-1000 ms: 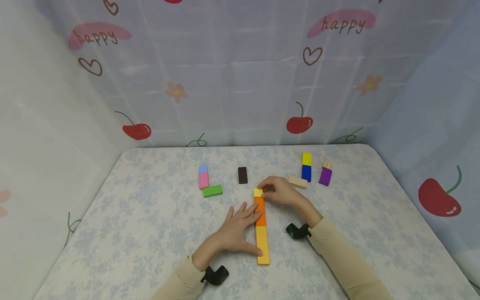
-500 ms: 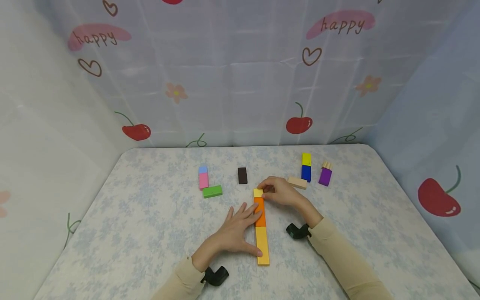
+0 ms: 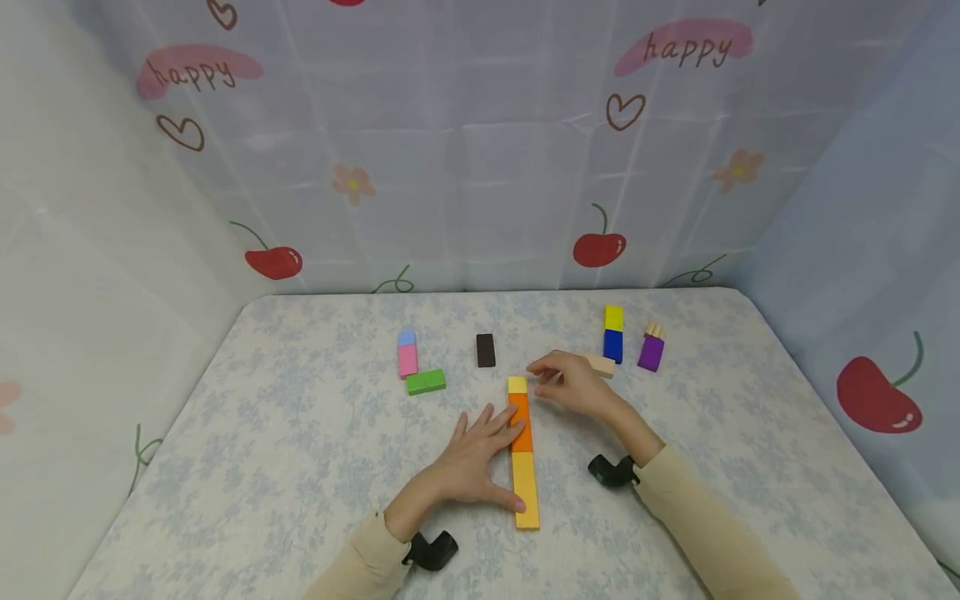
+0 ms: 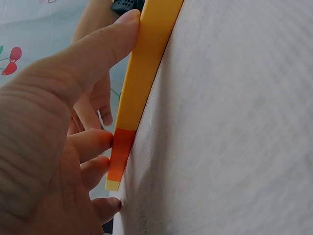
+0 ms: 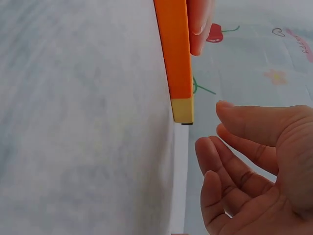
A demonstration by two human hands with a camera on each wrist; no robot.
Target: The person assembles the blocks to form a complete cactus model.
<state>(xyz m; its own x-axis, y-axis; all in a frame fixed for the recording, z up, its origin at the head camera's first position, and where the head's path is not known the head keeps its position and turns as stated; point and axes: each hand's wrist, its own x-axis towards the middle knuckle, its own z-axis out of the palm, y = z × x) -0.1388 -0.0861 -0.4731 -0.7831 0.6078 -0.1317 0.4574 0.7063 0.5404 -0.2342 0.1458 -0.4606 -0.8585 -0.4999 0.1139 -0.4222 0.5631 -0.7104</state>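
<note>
Three blocks lie end to end in a straight row on the table: a long yellow block (image 3: 527, 487) nearest me, an orange block (image 3: 521, 442), then a small pale yellow block (image 3: 517, 385) at the far end. My left hand (image 3: 467, 462) spreads along the row's left side, its thumb on the long yellow block and fingertips against the orange one. To the right of the far end is my right hand (image 3: 576, 387), fingers loosely bent and holding nothing. In the right wrist view a gap shows between its fingers and the pale yellow block (image 5: 183, 110).
Farther back lie a dark brown block (image 3: 485, 350), a green block (image 3: 426, 382), and pink (image 3: 407, 360) and light blue (image 3: 406, 337) blocks. At back right are beige (image 3: 602, 365), blue (image 3: 612, 347), yellow (image 3: 614, 317) and purple (image 3: 651, 354) blocks, with small pale pieces (image 3: 655, 331).
My right hand has let go of the small pale yellow block and shifted a little to the right, partly covering the beige block. The left hand and the row have stayed put.
</note>
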